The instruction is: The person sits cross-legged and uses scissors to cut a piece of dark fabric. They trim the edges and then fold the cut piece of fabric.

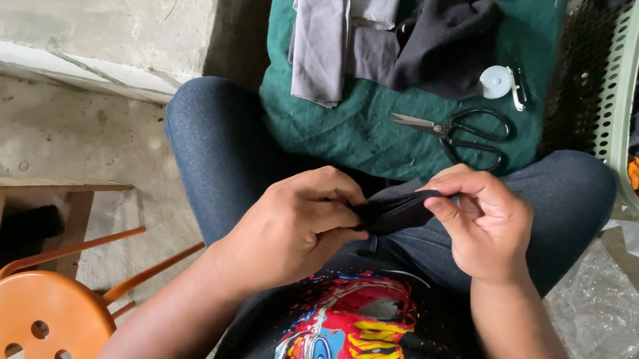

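Both hands, left hand (293, 225) and right hand (482, 226), pinch 1 small black cloth piece (398, 210) (held over the lap); a loosened pinch could probably drop it.

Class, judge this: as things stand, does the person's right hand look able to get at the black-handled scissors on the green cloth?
Probably yes. The scissors lie uncovered just ahead of the right hand, but it currently pinches a dark fabric piece.
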